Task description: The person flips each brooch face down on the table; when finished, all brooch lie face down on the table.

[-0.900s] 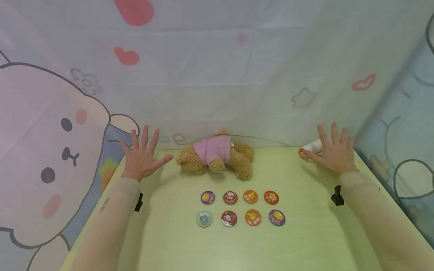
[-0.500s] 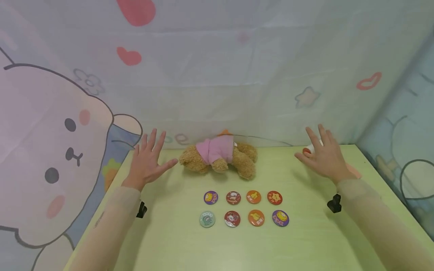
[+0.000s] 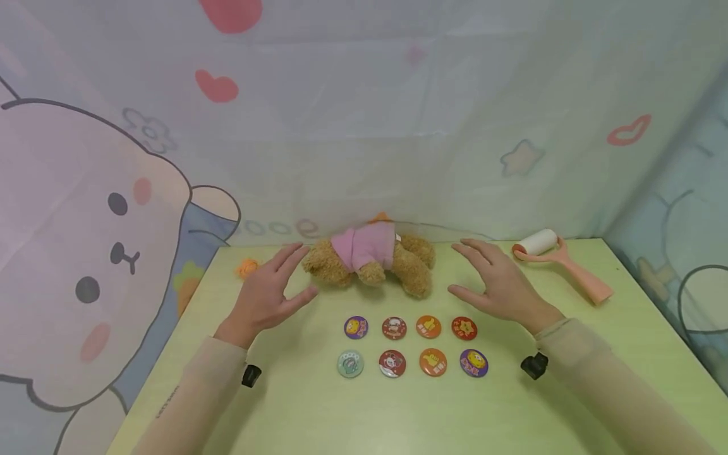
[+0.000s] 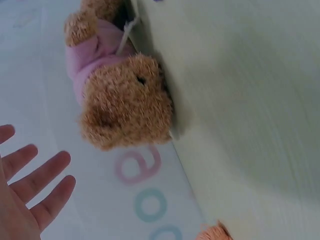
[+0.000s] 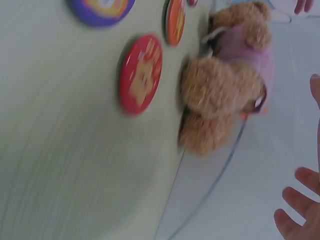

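In the head view a brown teddy bear point(image 3: 364, 249) in a pink top lies face down along the back of the table. My left hand point(image 3: 267, 294) hovers beside the bear's head, fingers spread, holding nothing. On the other side, past the bear's legs, my right hand point(image 3: 497, 284) is held over the table with extended fingers and nothing in it. The left wrist view shows the bear's furry head point(image 4: 127, 102) apart from my fingertips point(image 4: 62, 159). From the right wrist, the bear's legs point(image 5: 210, 100) and a red star badge point(image 5: 141, 75) appear.
Two rows of round badges, among them a green one point(image 3: 350, 364) and an orange one point(image 3: 433, 362), lie in front of the bear. A lint roller point(image 3: 569, 262) with a peach handle rests at the back right. An orange fuzzy item point(image 3: 247, 268) sits at the back left. A printed curtain point(image 3: 364, 126) hangs behind.
Both hands have moved inward, toward the bear; the right one travelled farther. The lint roller and the orange fuzzy item, earlier covered by the hands, now show. The bear and badges stay put.
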`<state>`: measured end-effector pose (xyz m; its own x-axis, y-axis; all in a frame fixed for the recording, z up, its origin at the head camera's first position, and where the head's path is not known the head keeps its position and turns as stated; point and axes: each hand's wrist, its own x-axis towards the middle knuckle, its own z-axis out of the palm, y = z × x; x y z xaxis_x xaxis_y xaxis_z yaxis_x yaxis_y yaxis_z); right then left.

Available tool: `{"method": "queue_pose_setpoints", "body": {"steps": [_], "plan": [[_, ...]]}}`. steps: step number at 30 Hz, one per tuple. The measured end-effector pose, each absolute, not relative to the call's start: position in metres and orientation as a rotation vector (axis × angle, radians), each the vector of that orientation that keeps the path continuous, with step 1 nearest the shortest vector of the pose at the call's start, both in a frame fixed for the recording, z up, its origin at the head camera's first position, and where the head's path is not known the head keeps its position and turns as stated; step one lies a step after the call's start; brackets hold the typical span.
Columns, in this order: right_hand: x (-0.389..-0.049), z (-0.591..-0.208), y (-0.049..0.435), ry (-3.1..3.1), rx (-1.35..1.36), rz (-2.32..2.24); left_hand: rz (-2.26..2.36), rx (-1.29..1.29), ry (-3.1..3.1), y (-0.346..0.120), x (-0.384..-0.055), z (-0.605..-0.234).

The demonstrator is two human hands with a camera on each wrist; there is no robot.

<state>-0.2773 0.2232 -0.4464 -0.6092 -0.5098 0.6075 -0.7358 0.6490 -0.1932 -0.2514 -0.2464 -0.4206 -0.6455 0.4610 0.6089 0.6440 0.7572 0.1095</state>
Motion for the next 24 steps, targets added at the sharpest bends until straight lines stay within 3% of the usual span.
{"method": "queue_pose_setpoints", "body": {"steps": [10, 24], "plan": [[-0.260, -0.449, 0.162, -2.391, 1.354, 0.556, -0.414, -1.090, -2.261, -0.227, -0.237, -0.431], [-0.259, -0.459, 0.106, -2.569, 1.414, 0.597, -0.494, -1.087, -2.680, -0.209, -0.233, -0.450]]}}
